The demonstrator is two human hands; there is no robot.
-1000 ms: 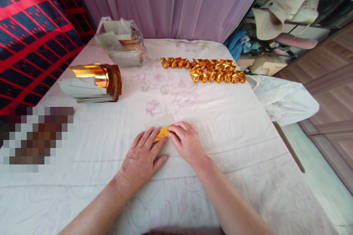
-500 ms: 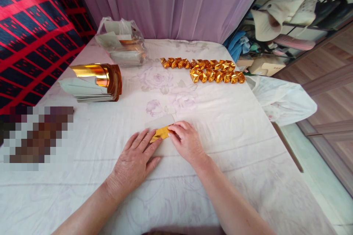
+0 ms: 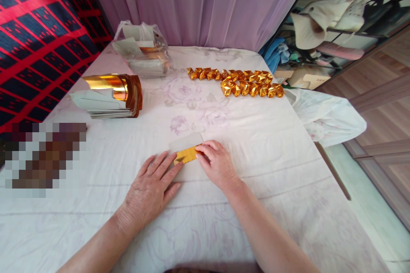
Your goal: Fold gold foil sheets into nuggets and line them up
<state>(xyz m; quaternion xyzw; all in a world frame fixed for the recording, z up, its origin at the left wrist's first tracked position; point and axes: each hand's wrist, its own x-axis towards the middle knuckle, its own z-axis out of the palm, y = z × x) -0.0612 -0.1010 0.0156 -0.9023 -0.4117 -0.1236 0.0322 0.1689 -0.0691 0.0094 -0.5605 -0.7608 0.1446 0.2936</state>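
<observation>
Strip looks part-folded between hands, right hand grip pinching its two-o'clock end, left hand splayed, fingertips at eight; shaped pieces sit one o'clock, unfolded sheets ten.

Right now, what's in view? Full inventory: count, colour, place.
Foil strip: 1, gold, between the hands
Pale sheet: 1, grey-white, just beyond the strip
Folded foil pieces: two rows, exact count unclear, gold, table's far right
Foil-paper stack: 1, gold and grey-white, table's left
Clear bag of sheets: 1, grey-white and gold contents, table's far left
Tablecloth: 1, white with purplish flowers, under everything listed above
Curtain: purple, behind the table
Checked cloth: red and dark blue, upper left
Shelves: mixed items, too cluttered to count, upper right
Pixelated patch: 1, brownish, left, contents unreadable
Left hand: 1, bare, fingertips at strip's left end
Right hand: 1, bare, fingertips at strip's right end
</observation>
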